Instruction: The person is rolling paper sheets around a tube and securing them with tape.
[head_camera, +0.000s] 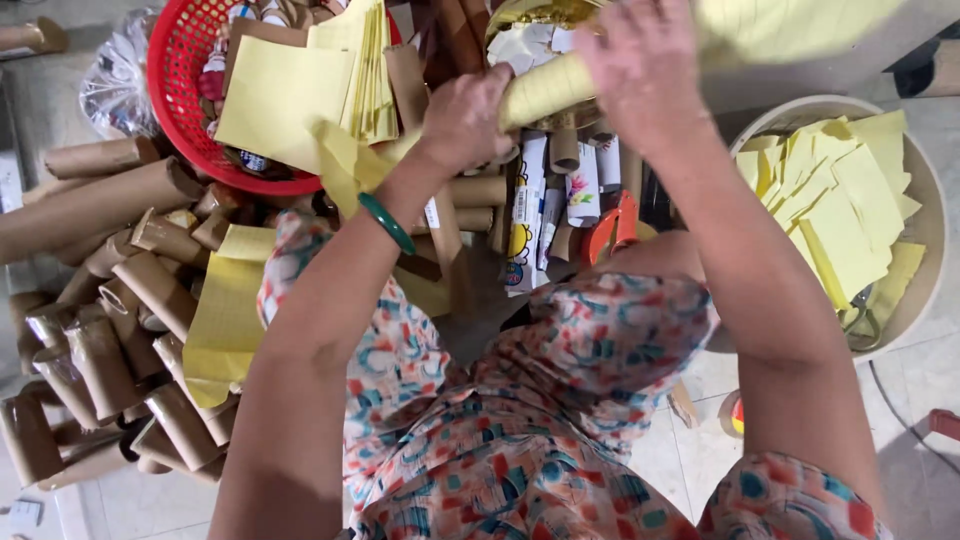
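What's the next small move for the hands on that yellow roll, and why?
Probably keep turning the yellow paper roll to wind on the loose sheet end. The left hand grips one end, the right hand covers the other, and a yellow flap hangs unwound below the left wrist.

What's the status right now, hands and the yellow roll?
Left hand grips yellow paper roll. Right hand wraps its far end. Cardboard tubes piled left.

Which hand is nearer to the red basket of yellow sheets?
Left. The left hand grips the rolled yellow paper a little to the right of the red basket; the right hand is farther right, on the roll's other end.
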